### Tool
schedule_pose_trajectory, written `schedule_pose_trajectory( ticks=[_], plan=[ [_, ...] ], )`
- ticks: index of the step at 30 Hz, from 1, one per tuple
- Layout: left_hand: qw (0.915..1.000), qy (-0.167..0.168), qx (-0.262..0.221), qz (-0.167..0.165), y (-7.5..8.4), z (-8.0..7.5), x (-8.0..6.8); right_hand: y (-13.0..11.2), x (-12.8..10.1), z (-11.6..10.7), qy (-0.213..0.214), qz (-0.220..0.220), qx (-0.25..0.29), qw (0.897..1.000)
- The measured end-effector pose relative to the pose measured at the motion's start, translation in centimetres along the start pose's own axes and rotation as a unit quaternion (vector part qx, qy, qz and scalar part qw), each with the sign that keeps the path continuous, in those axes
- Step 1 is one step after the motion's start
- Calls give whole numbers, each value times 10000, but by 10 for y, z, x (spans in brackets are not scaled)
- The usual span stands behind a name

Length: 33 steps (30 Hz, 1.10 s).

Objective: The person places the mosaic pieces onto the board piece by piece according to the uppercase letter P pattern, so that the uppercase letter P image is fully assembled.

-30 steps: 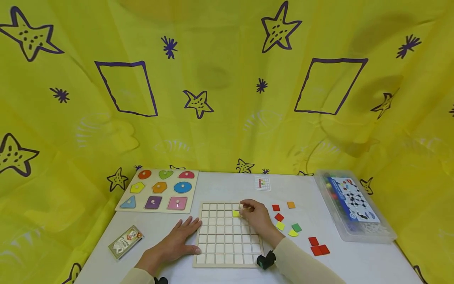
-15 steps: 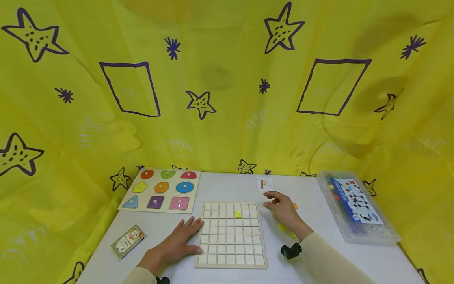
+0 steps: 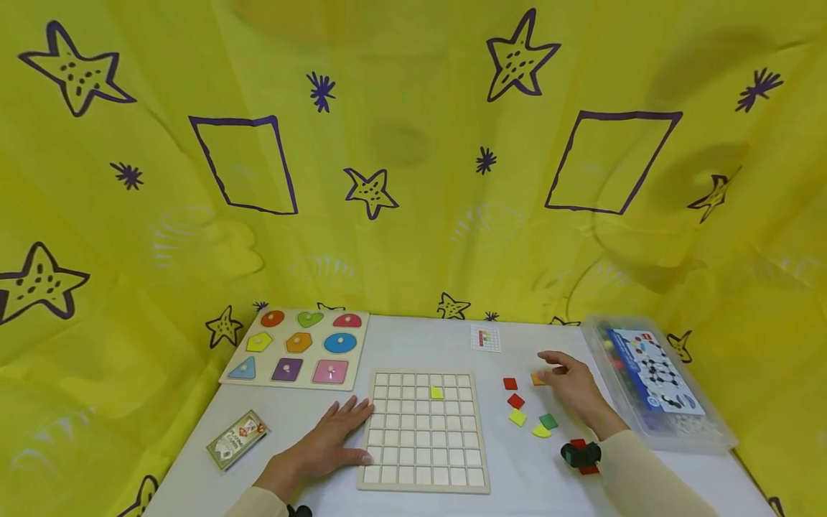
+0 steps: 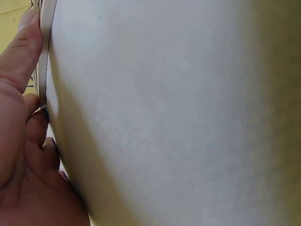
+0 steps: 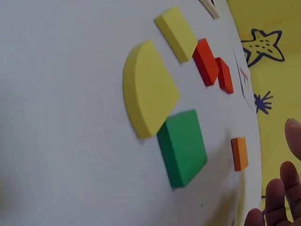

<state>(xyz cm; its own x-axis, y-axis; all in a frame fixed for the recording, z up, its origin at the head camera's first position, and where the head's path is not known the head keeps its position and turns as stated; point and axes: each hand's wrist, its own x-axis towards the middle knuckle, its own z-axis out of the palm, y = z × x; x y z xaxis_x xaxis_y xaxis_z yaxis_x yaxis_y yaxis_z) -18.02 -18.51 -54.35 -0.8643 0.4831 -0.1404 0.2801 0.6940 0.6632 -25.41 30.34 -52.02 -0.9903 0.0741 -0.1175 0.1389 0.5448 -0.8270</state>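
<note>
A wooden grid board (image 3: 423,459) lies before me with one yellow tile (image 3: 437,393) in an upper cell. My left hand (image 3: 326,439) rests flat at the board's left edge, fingers spread and thumb reaching onto the frame. To the right of the board, my right hand (image 3: 575,384) hovers with loosely bent fingers close by an orange tile (image 3: 537,379). The right wrist view shows that hand holding nothing and a gap between its fingers (image 5: 275,200) and the orange tile. Nearer that camera lie a green tile (image 5: 182,147) and a yellow quarter-round tile (image 5: 149,89).
Red tiles (image 3: 510,384) and a yellow one (image 3: 517,417) lie right of the board. A pattern card (image 3: 485,338) is behind it. A shape puzzle (image 3: 297,345) and a playing-card box (image 3: 237,439) are at left. A clear plastic case (image 3: 659,380) stands far right.
My right hand has let go of the yellow tile in the board's cell and moved right, over to the orange tile. The left hand stays at the board's edge.
</note>
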Motion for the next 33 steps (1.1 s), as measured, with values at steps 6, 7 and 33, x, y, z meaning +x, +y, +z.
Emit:
schedule_pose_trajectory(
  ticks=[6, 7, 33],
  plan=[
    [10000, 9, 39, 6, 1, 1, 1, 15, 0, -6, 2, 49, -23, 10000],
    [10000, 10, 70, -13, 0, 1, 1, 16, 0, -6, 3, 57, -43, 10000],
    [9999, -10, 93, -91, 1, 1, 2, 25, 4, 7, 31, -35, -815, 9967]
  ],
)
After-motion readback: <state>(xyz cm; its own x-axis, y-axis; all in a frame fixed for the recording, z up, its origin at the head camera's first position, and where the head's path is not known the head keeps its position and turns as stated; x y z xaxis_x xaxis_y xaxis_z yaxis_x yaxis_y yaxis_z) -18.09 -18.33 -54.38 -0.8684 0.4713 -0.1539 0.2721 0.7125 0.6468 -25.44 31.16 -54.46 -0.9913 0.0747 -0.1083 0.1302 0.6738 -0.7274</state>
